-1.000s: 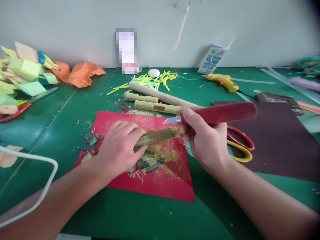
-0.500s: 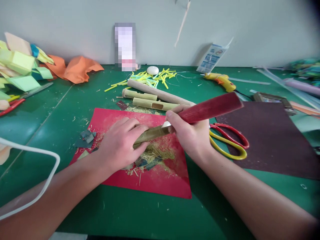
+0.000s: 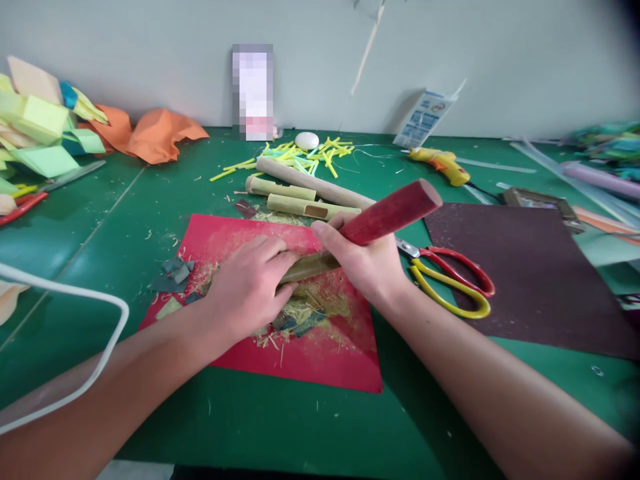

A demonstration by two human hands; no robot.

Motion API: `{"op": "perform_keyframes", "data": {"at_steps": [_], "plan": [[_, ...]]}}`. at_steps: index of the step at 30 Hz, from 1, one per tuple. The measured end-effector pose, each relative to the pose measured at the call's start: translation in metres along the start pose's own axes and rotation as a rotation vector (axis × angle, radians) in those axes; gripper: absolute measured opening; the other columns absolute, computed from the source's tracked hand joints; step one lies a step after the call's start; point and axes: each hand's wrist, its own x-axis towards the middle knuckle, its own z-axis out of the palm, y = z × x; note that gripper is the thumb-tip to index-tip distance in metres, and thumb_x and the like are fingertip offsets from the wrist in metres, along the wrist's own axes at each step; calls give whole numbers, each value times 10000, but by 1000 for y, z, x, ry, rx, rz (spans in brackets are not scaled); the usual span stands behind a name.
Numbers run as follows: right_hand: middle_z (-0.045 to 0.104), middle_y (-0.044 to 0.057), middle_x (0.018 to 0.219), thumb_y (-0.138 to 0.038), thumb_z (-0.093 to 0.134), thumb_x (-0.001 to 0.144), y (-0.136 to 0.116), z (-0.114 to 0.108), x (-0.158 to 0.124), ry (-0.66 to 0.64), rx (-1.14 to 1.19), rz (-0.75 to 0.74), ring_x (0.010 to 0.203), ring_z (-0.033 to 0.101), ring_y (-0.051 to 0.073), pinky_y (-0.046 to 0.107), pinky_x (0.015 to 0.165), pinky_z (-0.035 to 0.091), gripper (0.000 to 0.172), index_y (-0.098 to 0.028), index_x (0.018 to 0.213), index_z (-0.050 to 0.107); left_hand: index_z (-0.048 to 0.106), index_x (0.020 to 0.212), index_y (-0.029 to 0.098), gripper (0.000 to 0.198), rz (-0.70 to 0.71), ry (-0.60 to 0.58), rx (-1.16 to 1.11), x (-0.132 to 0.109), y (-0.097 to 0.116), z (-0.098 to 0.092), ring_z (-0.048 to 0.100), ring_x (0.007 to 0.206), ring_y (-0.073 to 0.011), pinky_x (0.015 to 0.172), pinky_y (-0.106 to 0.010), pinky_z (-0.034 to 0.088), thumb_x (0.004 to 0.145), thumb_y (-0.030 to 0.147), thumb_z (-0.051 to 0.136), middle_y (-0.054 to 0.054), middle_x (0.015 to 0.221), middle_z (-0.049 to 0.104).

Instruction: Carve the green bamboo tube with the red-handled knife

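My left hand [image 3: 247,288] is wrapped round a short bamboo stick [image 3: 313,266] that lies over a red sheet [image 3: 320,363] on the green table. My right hand [image 3: 367,263] grips a knife by its red handle [image 3: 393,212], which slants up to the right. The blade is hidden between my two hands, at the bamboo. Pale shavings and scraps [image 3: 310,310] lie on the red sheet under the stick.
Red-and-yellow scissors [image 3: 450,280] lie right of my right hand, partly on a dark brown sheet [image 3: 530,280]. Two bamboo pieces [image 3: 295,199] and a wooden dowel [image 3: 313,183] lie behind. A yellow glue gun [image 3: 443,163], yellow strips [image 3: 305,157] and folded papers [image 3: 40,127] lie further off.
My right hand has moved left and down toward my left hand, tilting the red handle up. The blade, visible a second ago, has gone out of sight against the bamboo.
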Motion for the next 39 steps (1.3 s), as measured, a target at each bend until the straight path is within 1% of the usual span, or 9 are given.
{"op": "perform_keyframes", "data": {"at_steps": [3,6,15,20,26,31,33,35,39], "plan": [[489,-40,535,-273,629,797,1,1,0,-18,-39,-25,525,436,93,274,521,349,281,-196,553,513,708,1107,121,284,6,6,9,0,0,0,628,915,-288,791,-427,525,832,127,641,-106,986,660],[488,-37,539,-229,586,800,2,1,-1,-17,-44,-57,532,437,92,272,526,346,258,-195,555,512,713,1083,119,254,6,2,14,1,0,0,631,914,-285,784,-421,524,845,131,625,-109,1000,666],[399,-60,533,-212,608,804,0,2,-1,-34,-69,-97,526,362,74,257,503,306,299,-198,546,457,704,1094,131,271,16,4,35,0,-1,0,629,907,-273,781,-403,522,831,129,640,-97,975,655],[413,-56,540,-214,598,813,5,3,1,-35,-26,-92,531,370,75,260,515,315,297,-196,548,465,714,1051,115,236,21,9,31,1,0,-1,640,914,-292,786,-426,538,829,123,635,-113,983,666],[437,-52,552,-233,603,798,5,4,1,-30,-13,-67,541,389,80,258,520,335,269,-199,567,470,729,1032,99,216,26,34,15,2,0,0,657,941,-307,817,-462,562,843,127,628,-138,1016,690],[433,-42,569,-282,632,767,3,5,2,-50,-115,-16,575,388,95,265,534,346,265,-206,579,462,749,985,104,190,30,76,22,1,1,1,670,933,-310,799,-466,581,829,120,642,-145,1046,699],[412,-41,561,-284,636,752,2,6,4,-67,-143,13,581,380,99,270,538,344,284,-212,568,432,752,966,109,181,25,82,27,1,1,1,674,937,-309,798,-463,586,821,112,643,-144,1046,702],[374,-46,550,-258,626,739,1,8,6,-68,-135,40,567,346,92,269,523,321,310,-219,553,381,749,974,115,188,16,78,28,1,2,1,675,974,-310,836,-464,587,819,109,644,-140,1048,704],[345,-51,538,-226,592,730,0,15,9,-26,-98,77,546,304,86,272,499,286,324,-229,541,329,732,1043,137,244,-33,36,26,6,1,3,667,1032,-301,909,-460,576,804,126,684,-128,1067,700]]}}
